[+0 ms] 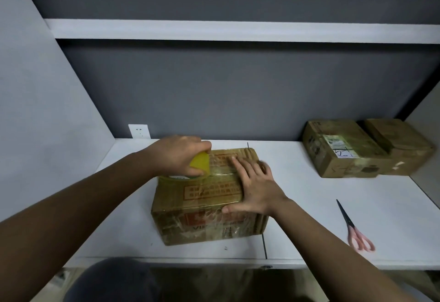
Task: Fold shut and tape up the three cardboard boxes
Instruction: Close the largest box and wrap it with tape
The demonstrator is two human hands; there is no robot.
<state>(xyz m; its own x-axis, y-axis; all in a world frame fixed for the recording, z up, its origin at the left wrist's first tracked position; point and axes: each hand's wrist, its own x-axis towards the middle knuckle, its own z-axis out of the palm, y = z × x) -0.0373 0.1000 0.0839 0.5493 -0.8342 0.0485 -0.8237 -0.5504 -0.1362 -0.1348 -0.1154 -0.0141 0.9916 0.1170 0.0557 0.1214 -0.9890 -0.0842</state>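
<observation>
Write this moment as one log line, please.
left hand: holds tape | right hand: presses box | scissors: idle

Near box [209, 197] front reads "VI…" (red print blurred); far box label [338, 146] handwritten "5"

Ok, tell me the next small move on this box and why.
Probably draw the tape roll in the left hand on toward the box's left edge. The roll sits on the top there, and the right hand lies flat on the lid, pressing it down.
</observation>
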